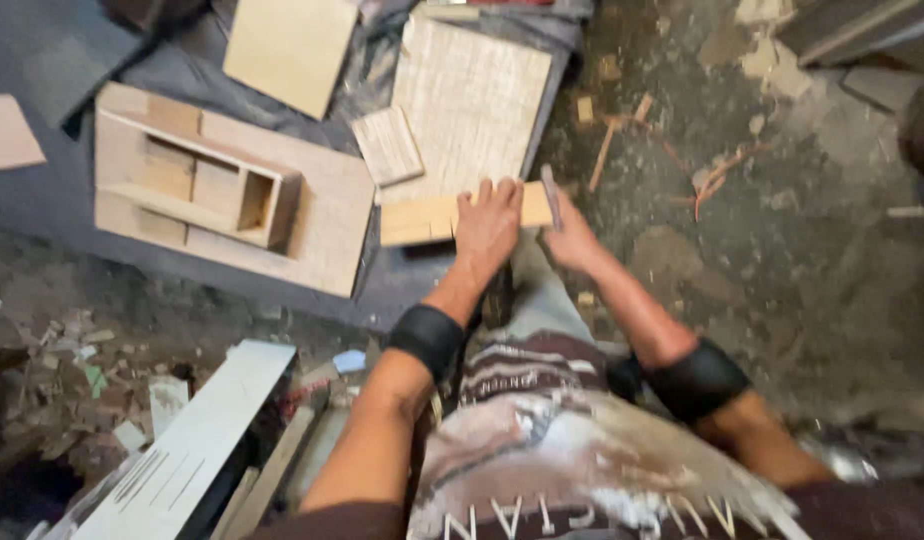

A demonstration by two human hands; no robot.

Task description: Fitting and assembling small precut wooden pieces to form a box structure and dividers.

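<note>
The left hand (pixel 488 225) lay flat, fingers spread and released, pressing a small wooden board (pixel 434 216) against the floor (pixel 802 250). At the board's right end, the right hand (pixel 570 240) had its fingers clenched around a thin pencil-like tool (pixel 550 196). A wooden shelf box (pixel 217 185) lay left.

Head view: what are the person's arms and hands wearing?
Both hands are bare: the left hand and right hand wear no gloves, and no rings can be made out. Each forearm carries a wide black band, the other on the right. Dark maroon short sleeves start higher up.
</note>
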